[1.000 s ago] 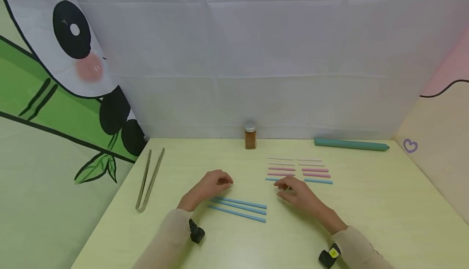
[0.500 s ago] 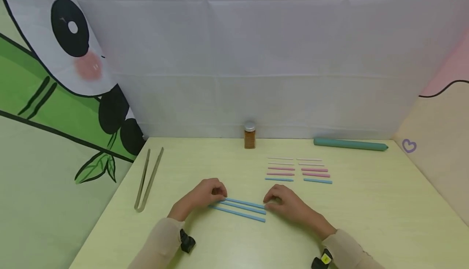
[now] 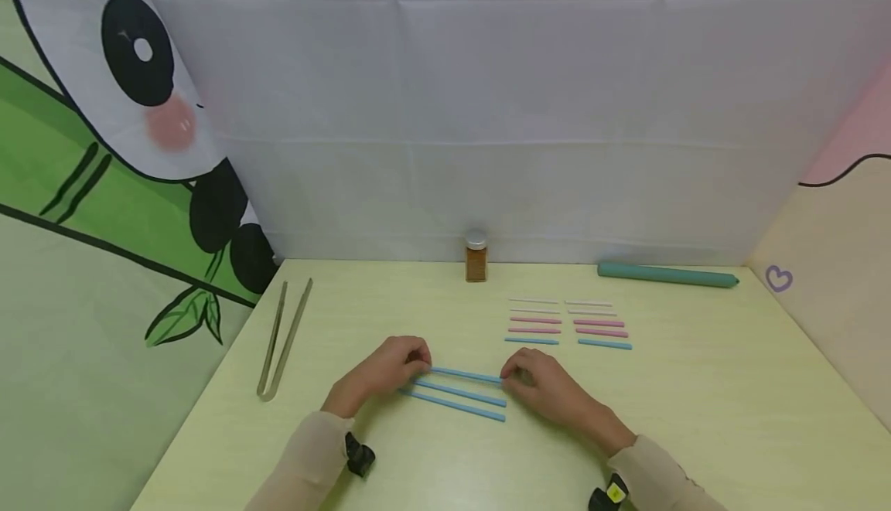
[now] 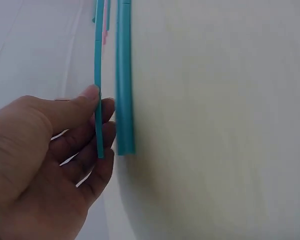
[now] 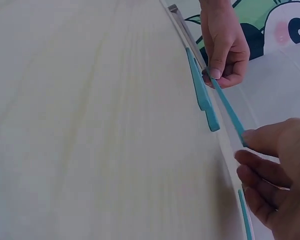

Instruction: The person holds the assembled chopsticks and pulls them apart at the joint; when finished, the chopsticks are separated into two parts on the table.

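A thin blue stick (image 3: pixel 466 375) is stretched between both hands, just above the pale table. My left hand (image 3: pixel 385 368) pinches its left end between thumb and fingers. The right end is pinched by my right hand (image 3: pixel 553 389). In the left wrist view the held stick (image 4: pixel 98 65) passes the thumb tip, its end poking out below. In the right wrist view the other end of the stick (image 5: pixel 230 110) meets my right thumb. Two more blue sticks (image 3: pixel 459 406) lie nearly parallel on the table in front, their left ends partly under my left hand.
Behind the right hand lie two columns of short sticks: white (image 3: pixel 590 303), pink (image 3: pixel 599 323) and blue (image 3: pixel 604 344). Metal tongs (image 3: pixel 281 341) lie at the left. A small jar (image 3: pixel 476 257) and a green roll (image 3: pixel 667 274) are by the back wall.
Both hands moved in to the rearmost long blue stick, the right hand coming left from the short sticks. They took its ends and lifted it slightly away from the other two.
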Motion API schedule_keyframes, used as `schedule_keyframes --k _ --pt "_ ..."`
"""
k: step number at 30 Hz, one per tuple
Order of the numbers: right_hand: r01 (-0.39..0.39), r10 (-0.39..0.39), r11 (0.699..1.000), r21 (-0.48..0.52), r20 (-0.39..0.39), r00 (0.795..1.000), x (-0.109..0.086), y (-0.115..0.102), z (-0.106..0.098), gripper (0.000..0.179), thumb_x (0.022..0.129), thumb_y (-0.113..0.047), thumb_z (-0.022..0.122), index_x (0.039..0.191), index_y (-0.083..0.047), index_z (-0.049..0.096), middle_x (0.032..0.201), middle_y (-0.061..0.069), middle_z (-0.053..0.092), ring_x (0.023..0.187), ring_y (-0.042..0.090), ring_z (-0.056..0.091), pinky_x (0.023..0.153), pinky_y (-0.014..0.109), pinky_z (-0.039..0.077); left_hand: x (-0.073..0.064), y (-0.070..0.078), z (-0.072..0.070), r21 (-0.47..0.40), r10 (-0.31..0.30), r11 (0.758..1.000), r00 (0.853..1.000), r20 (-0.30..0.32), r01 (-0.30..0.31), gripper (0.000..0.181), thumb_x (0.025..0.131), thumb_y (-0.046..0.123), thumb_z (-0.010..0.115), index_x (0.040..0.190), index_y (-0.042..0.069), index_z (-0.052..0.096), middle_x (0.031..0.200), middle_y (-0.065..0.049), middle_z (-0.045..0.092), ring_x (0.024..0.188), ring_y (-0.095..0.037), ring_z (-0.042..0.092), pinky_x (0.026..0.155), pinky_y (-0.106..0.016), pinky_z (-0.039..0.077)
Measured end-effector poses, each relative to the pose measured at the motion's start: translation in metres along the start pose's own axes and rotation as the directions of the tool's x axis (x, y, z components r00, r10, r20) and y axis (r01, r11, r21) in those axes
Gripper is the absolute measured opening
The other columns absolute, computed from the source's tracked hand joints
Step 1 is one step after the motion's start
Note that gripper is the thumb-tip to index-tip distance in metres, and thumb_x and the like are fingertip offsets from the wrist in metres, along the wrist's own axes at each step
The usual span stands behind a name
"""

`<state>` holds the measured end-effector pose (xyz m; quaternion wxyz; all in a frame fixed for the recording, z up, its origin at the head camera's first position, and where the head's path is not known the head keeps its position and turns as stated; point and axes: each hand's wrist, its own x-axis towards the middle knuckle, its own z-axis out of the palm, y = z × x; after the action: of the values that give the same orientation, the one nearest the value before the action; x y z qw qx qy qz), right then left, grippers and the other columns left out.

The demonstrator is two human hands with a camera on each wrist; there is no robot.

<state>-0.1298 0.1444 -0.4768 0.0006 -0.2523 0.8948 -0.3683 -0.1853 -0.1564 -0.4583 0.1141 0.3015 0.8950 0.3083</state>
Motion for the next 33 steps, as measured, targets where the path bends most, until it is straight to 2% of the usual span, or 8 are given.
schedule_keyframes --k 2,4,6,11,16,26,33 --pt "-0.022 0.023 0.999 0.036 -0.012 1.000 0.001 -0.002 -0.002 0.008 0.094 -0.017 0.062 0.097 -0.023 0.065 0.095 -0.011 0.065 0.088 0.004 0.057 0.080 0.025 0.050 0.001 0.004 -0.002 -0.009 -0.015 1.000 1.000 0.006 0.015 0.005 0.093 0.014 0.062 0.089 0.015 0.062 0.084 0.008 0.060 0.078 -0.008 0.053 0.072 -0.026 0.046" --pt "-0.024 0.025 0.997 0.068 -0.021 0.999 0.004 -0.005 -0.004 0.009 0.094 -0.015 0.061 0.099 -0.021 0.065 0.094 -0.008 0.067 0.084 0.004 0.058 0.076 0.023 0.051 0.003 0.010 -0.004 0.005 -0.003 1.000 1.000 0.013 0.003 0.003 0.094 0.013 0.061 0.092 0.015 0.063 0.085 0.007 0.060 0.079 -0.008 0.053 0.072 -0.025 0.046" --pt "-0.006 0.008 0.998 0.064 -0.031 0.999 0.006 -0.006 -0.006 0.010 0.094 -0.014 0.061 0.101 -0.019 0.065 0.094 -0.006 0.067 0.081 0.004 0.057 0.073 0.022 0.050 0.006 0.018 -0.005 0.027 0.023 0.999 0.999 0.022 -0.023 0.006 0.094 0.012 0.061 0.096 0.014 0.066 0.086 0.006 0.059 0.079 -0.008 0.052 0.072 -0.024 0.046" --pt "0.047 -0.046 0.999 0.027 -0.038 0.998 0.012 -0.010 -0.005 0.012 0.093 -0.012 0.062 0.104 -0.016 0.067 0.100 -0.006 0.067 0.086 0.005 0.058 0.077 0.024 0.051 0.016 0.043 -0.002 0.079 0.093 0.992 0.994 0.057 -0.097 0.011 0.093 0.012 0.061 0.100 0.012 0.070 0.086 0.004 0.057 0.078 -0.008 0.052 0.071 -0.023 0.046" --pt "0.069 -0.068 0.997 0.021 -0.039 0.997 0.014 -0.012 -0.004 0.011 0.093 -0.013 0.063 0.103 -0.015 0.068 0.098 -0.006 0.066 0.085 0.005 0.057 0.077 0.025 0.050 0.026 0.061 0.004 0.075 0.114 0.990 0.991 0.076 -0.119 0.008 0.093 0.013 0.062 0.097 0.011 0.069 0.086 0.004 0.060 0.078 -0.008 0.052 0.071 -0.023 0.046" --pt "0.062 -0.063 0.998 -0.011 -0.063 0.996 0.013 -0.014 -0.007 0.009 0.092 -0.014 0.063 0.100 -0.015 0.068 0.094 -0.006 0.065 0.082 0.005 0.056 0.074 0.023 0.050 0.035 0.072 0.015 0.100 0.155 0.982 0.986 0.059 -0.161 0.007 0.093 0.014 0.062 0.096 0.010 0.067 0.086 0.004 0.059 0.076 -0.007 0.051 0.070 -0.022 0.044" --pt "0.065 -0.065 0.998 -0.005 -0.079 0.995 0.009 -0.008 -0.011 0.006 0.093 -0.019 0.062 0.097 -0.016 0.066 0.091 -0.008 0.063 0.080 0.003 0.055 0.072 0.023 0.049 0.038 0.069 0.020 0.082 0.169 0.982 0.985 0.029 -0.170 0.007 0.094 0.016 0.062 0.095 0.011 0.067 0.090 0.003 0.061 0.079 -0.006 0.054 0.073 -0.021 0.047"
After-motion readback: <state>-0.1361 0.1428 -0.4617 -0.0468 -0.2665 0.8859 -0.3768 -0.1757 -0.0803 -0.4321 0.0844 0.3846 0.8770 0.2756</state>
